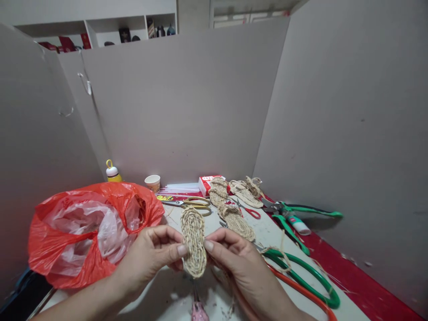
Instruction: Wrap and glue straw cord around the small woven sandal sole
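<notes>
Between my two hands, upright above the table, is a woven straw sole (pixel 194 243) with coiled, stitched rows. My left hand (pixel 157 252) pinches its left edge with thumb and fingers. On the opposite edge, my right hand (pixel 230 254) grips it the same way. Below the sole lies a tool with a pink handle (pixel 199 311) and a thin metal shaft. Just beyond my right hand rests a woven straw slipper (pixel 236 222). Another straw slipper (pixel 219 191) and a straw sole with a strap (pixel 245 192) lie farther back.
A red plastic bag (pixel 96 232) bulges at the left. Gold-handled scissors (pixel 197 203), small red scissors (pixel 252 213), green-handled scissors (pixel 329 294) and green cutters (pixel 310 209) lie around. A paper cup (pixel 153 183), yellow bottle (pixel 113 173) and red box (pixel 204 183) stand near the grey partition (pixel 180 107).
</notes>
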`<state>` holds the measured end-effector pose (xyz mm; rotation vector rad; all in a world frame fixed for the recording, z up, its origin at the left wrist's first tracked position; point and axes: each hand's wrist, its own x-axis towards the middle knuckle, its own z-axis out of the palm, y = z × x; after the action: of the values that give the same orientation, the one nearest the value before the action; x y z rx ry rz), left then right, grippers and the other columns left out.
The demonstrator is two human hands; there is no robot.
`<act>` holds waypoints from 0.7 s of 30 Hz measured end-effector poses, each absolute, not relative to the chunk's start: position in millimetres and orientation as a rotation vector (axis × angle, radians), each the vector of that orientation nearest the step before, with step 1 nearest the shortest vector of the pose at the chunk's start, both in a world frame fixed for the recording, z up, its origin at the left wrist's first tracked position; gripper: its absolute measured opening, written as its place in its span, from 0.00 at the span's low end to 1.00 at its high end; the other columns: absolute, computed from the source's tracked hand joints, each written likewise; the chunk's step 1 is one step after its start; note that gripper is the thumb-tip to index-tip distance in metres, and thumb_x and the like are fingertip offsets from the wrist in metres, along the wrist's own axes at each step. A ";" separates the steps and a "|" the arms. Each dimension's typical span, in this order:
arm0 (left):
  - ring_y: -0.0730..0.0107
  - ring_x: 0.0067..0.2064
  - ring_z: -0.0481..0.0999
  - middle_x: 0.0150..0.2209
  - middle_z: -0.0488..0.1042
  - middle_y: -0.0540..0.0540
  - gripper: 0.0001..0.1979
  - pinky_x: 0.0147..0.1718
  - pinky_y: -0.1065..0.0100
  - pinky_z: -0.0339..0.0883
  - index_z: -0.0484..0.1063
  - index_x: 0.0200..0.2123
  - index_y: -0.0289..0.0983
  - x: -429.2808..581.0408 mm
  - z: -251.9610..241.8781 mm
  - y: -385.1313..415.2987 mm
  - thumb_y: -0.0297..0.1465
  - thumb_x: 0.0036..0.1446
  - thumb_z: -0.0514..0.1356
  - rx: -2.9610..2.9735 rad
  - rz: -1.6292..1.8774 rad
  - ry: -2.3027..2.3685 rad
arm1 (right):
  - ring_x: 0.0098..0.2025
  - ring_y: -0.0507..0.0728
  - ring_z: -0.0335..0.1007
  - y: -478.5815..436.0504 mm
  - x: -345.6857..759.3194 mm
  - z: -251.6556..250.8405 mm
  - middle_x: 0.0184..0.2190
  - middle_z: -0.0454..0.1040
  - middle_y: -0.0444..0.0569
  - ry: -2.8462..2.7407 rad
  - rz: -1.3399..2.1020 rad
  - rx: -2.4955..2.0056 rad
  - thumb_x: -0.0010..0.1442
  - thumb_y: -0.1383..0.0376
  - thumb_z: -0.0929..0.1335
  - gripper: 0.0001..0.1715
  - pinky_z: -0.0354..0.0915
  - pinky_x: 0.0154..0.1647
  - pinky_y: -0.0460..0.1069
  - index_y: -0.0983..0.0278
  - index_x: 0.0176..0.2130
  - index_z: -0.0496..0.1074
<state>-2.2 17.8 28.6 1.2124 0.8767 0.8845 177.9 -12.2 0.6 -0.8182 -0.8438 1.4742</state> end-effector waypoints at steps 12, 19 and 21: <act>0.78 0.24 0.71 0.21 0.74 0.51 0.11 0.26 0.75 0.65 0.74 0.27 0.33 -0.6 24.7 10.9 0.33 0.47 0.71 1.223 0.853 0.868 | 0.30 0.52 0.65 -18.0 173.4 -3.5 0.25 0.72 0.42 -0.846 1.435 -0.882 0.47 0.60 0.77 0.13 0.64 0.32 0.46 0.62 0.25 0.73; 0.75 0.26 0.74 0.27 0.75 0.50 0.14 0.29 0.72 0.68 0.73 0.33 0.34 -2.3 33.1 10.6 0.36 0.47 0.71 1.221 0.868 0.824 | 0.28 0.51 0.65 -16.4 174.1 -5.3 0.24 0.72 0.41 -0.846 1.303 -0.864 0.50 0.59 0.77 0.12 0.63 0.31 0.45 0.62 0.28 0.74; 0.74 0.27 0.74 0.27 0.75 0.50 0.14 0.29 0.71 0.68 0.74 0.34 0.35 -2.8 34.8 11.1 0.37 0.47 0.71 1.248 0.925 0.850 | 0.30 0.52 0.66 -15.9 176.2 -5.8 0.25 0.74 0.42 -0.875 1.255 -0.863 0.51 0.58 0.76 0.11 0.63 0.32 0.46 0.61 0.29 0.75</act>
<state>-2.8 11.1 34.8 1.2477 0.8498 0.9246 176.2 -15.9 -5.8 -0.8627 -0.8746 1.2547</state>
